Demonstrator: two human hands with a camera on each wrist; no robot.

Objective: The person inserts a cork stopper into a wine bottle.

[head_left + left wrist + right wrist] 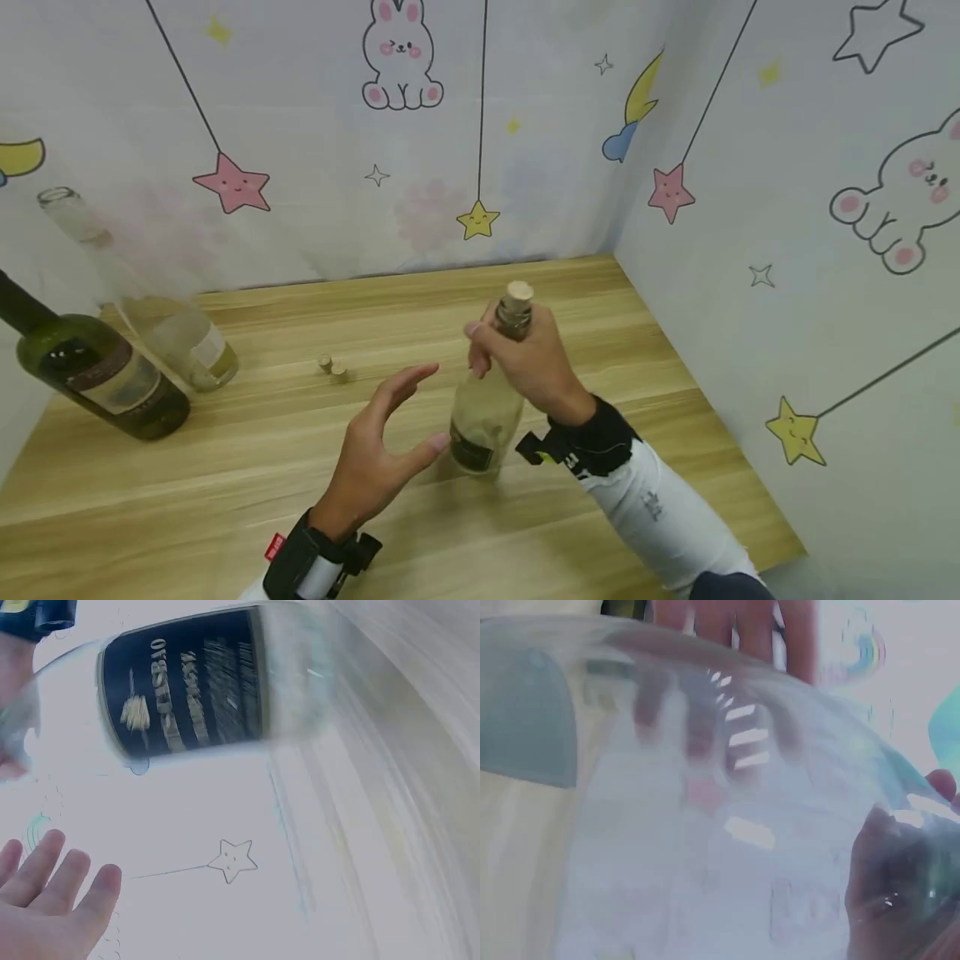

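Observation:
A clear glass bottle (487,408) with a dark label (184,682) is slightly tilted over the wooden table. A pale cork (519,292) sits in its mouth. My right hand (528,354) grips the bottle round the neck, just below the cork. On the other side, my left hand (382,454) is held beside the lower body, thumb and fingers spread and holding nothing. In the left wrist view its fingers (56,877) look apart from the glass. Whether the bottle's base touches the table I cannot tell.
Two small corks (332,369) lie on the wooden table (300,467), left of centre. At the far left stand a green wine bottle (112,383) and a clear bottle (180,333) with a pale label. Patterned walls (315,167) bound the table behind and to the right.

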